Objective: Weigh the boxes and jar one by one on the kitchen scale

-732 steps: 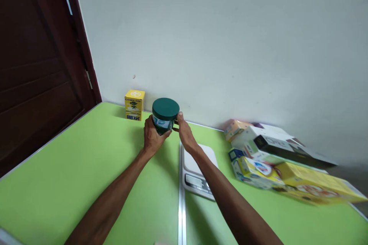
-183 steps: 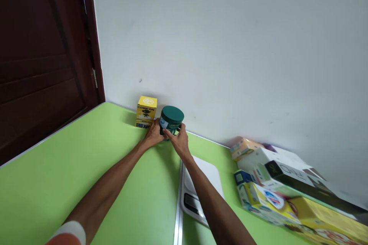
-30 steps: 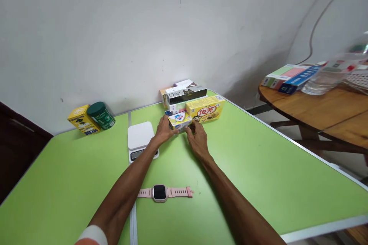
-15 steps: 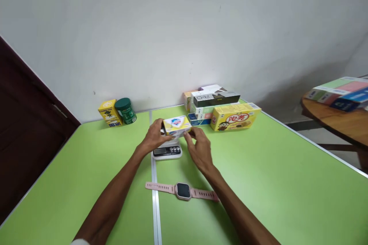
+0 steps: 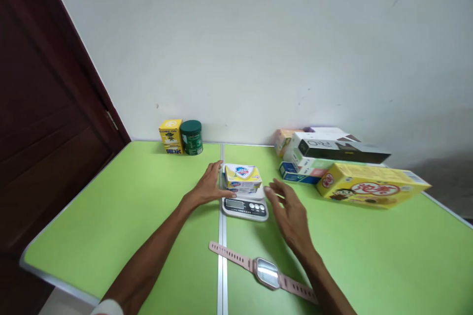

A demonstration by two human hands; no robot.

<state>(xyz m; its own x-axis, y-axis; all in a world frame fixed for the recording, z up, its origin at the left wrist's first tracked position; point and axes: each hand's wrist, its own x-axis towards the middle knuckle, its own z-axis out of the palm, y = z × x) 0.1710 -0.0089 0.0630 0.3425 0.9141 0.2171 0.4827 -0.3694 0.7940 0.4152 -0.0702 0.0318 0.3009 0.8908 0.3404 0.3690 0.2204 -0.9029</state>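
A yellow-and-white soap box point(image 5: 243, 177) rests on the platform of a small white kitchen scale point(image 5: 245, 208). The scale's dark display and round buttons face me. At the box's left side is my left hand point(image 5: 207, 187), its thumb and fingers spread; whether the thumb touches the box or scale I cannot tell. My right hand point(image 5: 290, 211) hovers just right of the scale, apart from the box, fingers parted and holding nothing. A pink-strapped smartwatch point(image 5: 267, 273) lies flat in front of the scale, one strap end partly behind my right forearm.
Against the wall at back left stand a yellow carton point(image 5: 172, 137) and a green lidded canister point(image 5: 192, 138). Several stacked boxes point(image 5: 340, 150) and a long yellow snack box point(image 5: 373, 187) occupy the back right. A metal seam point(image 5: 220, 275) divides the green table point(image 5: 166, 251).
The soap box has gone from between my hands onto the scale. Both hands have let go and opened, the right moving away to the side. My view has swung left.
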